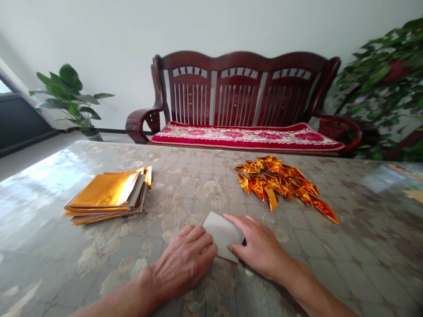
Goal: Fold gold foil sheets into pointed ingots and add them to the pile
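A sheet of foil paper (pixel 222 232) lies on the table in front of me, pale side up, apparently folded, with a thin reddish line along its near edge. Curled fingers of my left hand (pixel 188 259) grip its left side. From the right, my right hand (pixel 261 244) holds the other edge, its thumb on top and the fingers along the far side. To the left is a stack of gold foil paper sheets (pixel 107 189) with pale backs. Folded gold paper ingots (pixel 286 180) form a loose cluster beyond my right hand.
The table (pixel 178 176) has a patterned, glossy cover. Behind it stands a dark wooden bench (pixel 236 92) with a red floral cushion (pixel 244 135). Clear plastic (pixel 380 178) lies at the table's right side. Potted plants (pixel 71 99) flank the bench.
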`<state>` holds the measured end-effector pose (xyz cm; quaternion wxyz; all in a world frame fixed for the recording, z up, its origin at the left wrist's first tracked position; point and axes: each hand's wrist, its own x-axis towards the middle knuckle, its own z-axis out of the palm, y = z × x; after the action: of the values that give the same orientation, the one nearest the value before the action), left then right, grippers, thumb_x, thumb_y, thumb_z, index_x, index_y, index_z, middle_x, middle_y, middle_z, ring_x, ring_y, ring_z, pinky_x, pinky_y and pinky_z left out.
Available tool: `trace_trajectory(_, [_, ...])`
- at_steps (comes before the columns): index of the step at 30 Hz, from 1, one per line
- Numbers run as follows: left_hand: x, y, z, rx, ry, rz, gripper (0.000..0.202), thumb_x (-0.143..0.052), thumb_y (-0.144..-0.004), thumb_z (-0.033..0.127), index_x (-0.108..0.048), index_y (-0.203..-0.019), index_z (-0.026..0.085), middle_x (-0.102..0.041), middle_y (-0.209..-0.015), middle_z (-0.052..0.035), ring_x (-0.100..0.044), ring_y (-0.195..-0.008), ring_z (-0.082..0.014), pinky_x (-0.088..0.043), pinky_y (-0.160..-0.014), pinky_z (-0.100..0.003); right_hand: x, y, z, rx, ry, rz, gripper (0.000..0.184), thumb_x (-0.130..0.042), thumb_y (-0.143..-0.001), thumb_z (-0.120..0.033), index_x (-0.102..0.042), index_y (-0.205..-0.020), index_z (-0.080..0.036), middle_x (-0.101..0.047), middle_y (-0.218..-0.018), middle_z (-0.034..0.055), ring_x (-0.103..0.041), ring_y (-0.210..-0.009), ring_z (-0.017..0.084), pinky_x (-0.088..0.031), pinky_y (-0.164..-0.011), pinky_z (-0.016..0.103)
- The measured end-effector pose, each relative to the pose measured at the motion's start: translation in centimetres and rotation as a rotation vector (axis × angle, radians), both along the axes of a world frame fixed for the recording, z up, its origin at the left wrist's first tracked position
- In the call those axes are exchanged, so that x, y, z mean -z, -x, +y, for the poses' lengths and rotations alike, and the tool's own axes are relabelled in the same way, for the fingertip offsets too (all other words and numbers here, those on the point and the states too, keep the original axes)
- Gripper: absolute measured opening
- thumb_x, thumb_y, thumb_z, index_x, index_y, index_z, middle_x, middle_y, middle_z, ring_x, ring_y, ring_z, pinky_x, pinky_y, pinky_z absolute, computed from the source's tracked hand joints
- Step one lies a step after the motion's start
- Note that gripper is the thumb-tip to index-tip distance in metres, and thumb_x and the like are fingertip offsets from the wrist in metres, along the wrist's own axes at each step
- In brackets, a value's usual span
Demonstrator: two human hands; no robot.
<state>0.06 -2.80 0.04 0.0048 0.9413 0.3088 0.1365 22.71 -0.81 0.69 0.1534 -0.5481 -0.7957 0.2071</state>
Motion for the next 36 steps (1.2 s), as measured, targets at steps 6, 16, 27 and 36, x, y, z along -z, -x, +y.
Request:
trace_trajectory(6, [0.0, -0.7, -1.5, -0.108, 0.126, 0.101, 0.017, -0.053, -0.097, 0.019, -0.056, -0.114, 0.018, -0.062, -0.108, -0.0057, -0.056, -0.095, -0.023, -0.045, -0.084, -0.038, 0.3, 0.1, 0.1, 0.033, -0.001, 0.043, 0.065, -0.07, -0.069, -0.02, -0.059, -0.133, -0.027, -0.07, -0.111, 0.0064, -0.061, -0.101, 0.026, -0.045, -0.089, 0.037])
trace_trajectory(16, [0.3, -1.0, -1.4, -0.069, 0.049, 0.11, 0.029, -0.054, -0.096, 0.015, -0.054, -0.124, 0.011, -0.061, -0.122, -0.011, -0.057, -0.107, -0.0256, -0.047, -0.098, -0.039, 0.5, 1.6, 1.8, 0.186, 0.051, 0.142, 0.024, -0.066, -0.079, -0.027, -0.073, -0.102, -0.029, -0.074, -0.095, 0.0, -0.067, -0.09, 0.021, -0.047, -0.075, 0.03])
trace_trajectory(27, [0.5, -1.4, -1.7, -0.141, 0.066, 0.12, 0.03, -0.049, -0.095, 0.015, -0.055, -0.124, 0.015, -0.06, -0.122, -0.0114, -0.056, -0.113, -0.0279, -0.046, -0.099, -0.042, 1.7, 1.7, 0.5, -0.119, -0.418, -0.019, 0.031, -0.051, -0.093, -0.013, -0.07, -0.113, -0.026, -0.059, -0.082, 0.003, -0.057, -0.078, 0.017, -0.044, -0.071, 0.028])
trace_trajectory(36, [0.2, -1.5, -1.9, -0.205, 0.086, 0.145, 0.034, -0.05, -0.094, 0.016, -0.051, -0.128, 0.017, -0.058, -0.122, -0.0116, -0.054, -0.113, -0.0282, -0.043, -0.102, -0.044, 1.7, 1.7, -0.2, -0.236, -0.451, -0.096, 0.031, -0.047, -0.096, -0.012, -0.067, -0.117, -0.024, -0.055, -0.083, 0.0043, -0.052, -0.079, 0.019, -0.042, -0.07, 0.031])
